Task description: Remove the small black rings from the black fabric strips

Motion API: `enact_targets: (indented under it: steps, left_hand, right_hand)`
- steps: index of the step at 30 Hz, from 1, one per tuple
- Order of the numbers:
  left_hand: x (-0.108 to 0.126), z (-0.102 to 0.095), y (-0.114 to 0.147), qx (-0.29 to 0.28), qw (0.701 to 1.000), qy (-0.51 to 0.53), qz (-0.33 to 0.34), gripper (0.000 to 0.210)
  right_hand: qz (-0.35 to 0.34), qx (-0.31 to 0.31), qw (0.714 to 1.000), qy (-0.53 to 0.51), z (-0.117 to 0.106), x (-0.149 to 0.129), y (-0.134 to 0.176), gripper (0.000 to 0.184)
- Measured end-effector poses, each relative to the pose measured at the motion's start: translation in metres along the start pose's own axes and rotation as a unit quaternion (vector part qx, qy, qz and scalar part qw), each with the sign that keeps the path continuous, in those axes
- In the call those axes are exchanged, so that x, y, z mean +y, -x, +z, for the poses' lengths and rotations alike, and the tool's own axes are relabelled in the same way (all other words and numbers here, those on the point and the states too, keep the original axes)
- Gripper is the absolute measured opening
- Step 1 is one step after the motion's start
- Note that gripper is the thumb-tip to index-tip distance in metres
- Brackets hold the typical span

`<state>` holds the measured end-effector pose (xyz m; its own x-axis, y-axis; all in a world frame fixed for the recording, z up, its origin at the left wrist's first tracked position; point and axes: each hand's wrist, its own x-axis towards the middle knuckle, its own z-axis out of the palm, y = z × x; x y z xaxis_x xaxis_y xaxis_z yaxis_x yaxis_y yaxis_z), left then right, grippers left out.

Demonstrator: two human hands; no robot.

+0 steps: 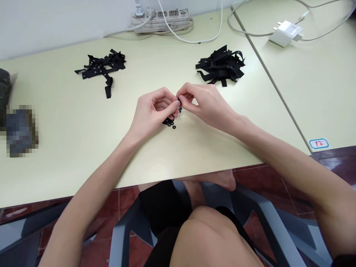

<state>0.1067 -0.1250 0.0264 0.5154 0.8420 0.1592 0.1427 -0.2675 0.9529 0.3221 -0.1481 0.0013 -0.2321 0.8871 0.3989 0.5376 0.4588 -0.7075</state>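
Note:
My left hand (155,109) and my right hand (200,101) meet fingertip to fingertip above the table. Between them is a small black piece (179,99), pinched by both thumbs and forefingers; the fingers hide most of it, so its exact kind does not show. Under my left hand lies a little heap of small black discs (168,121), partly covered by the fingers. One loose black ring (174,127) with a hole in its middle rests just in front of the heap.
Black fabric-like strips lie in a looser pile (102,66) at the back left and a denser pile (221,66) at the back right. Behind stands a power strip (160,20) with white cables. A white charger (286,33) lies right of the table seam (274,83).

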Motion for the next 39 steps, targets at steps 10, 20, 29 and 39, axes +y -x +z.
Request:
enact_targets:
  steps: [10,20,29,39]
  left_hand:
    - [0.005,0.000,-0.001,-0.010,1.000,0.026,-0.009,0.031]
    - [0.005,0.001,0.000,-0.010,0.999,0.043,-0.028,0.030]
    - [0.008,0.002,-0.001,-0.023,0.998,0.047,-0.032,0.031]
    - [-0.001,-0.014,-0.011,0.002,1.000,-0.002,0.003,0.035]
  right_hand:
    - [0.029,0.016,0.996,-0.086,0.000,-0.009,-0.001,0.020]
    - [0.060,0.029,0.988,-0.139,0.002,-0.010,-0.001,0.018]
    - [0.106,0.014,0.968,-0.226,0.003,-0.013,-0.002,0.025]
    - [0.087,0.058,0.969,-0.225,0.002,-0.006,-0.005,0.039]
